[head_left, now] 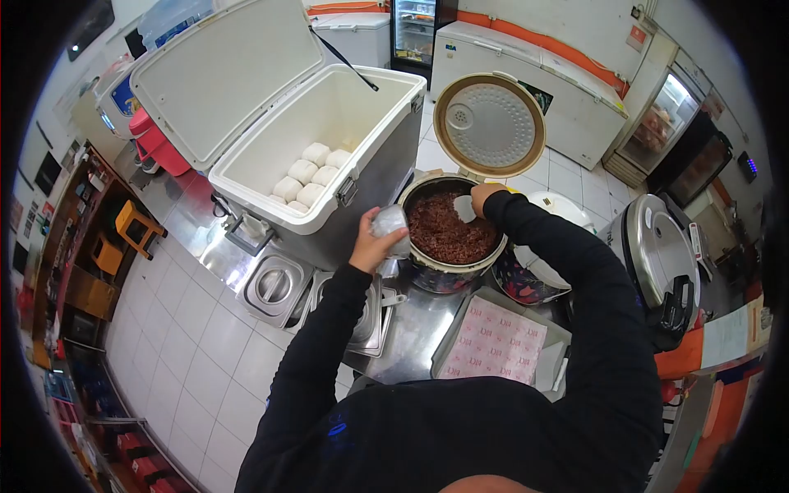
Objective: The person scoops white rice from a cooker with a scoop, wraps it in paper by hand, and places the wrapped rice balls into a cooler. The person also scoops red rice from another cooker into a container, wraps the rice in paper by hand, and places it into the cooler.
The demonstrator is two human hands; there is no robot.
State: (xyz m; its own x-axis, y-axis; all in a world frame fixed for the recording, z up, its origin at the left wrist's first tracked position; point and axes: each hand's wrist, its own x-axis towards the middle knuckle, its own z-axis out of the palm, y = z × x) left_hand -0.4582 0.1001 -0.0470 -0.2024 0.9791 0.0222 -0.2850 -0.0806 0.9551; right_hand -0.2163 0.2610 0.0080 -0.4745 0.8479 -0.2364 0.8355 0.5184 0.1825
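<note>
My left hand (375, 243) is closed around a clear plastic-looking container (391, 226) beside the left rim of an open rice cooker. Dark reddish-brown rice (448, 232) fills much of the cooker (442, 278), whose round lid (490, 123) stands raised behind it. At the cooker's right rim, my right hand (488, 200) grips a pale paddle (464, 209); its blade touches the rice, and its handle is hidden by the fingers. To the left, an open cooler box (370, 156) holds several white wrapped bundles (304, 171).
Lidded metal pans (274, 284) stand left of the cooker. A tray (448, 345) with pink printed paper (495, 338) lies in front. A second patterned pot (526, 275) and a large silver-lidded cooker (662, 255) stand to the right. Chest freezers (526, 90) line the back wall.
</note>
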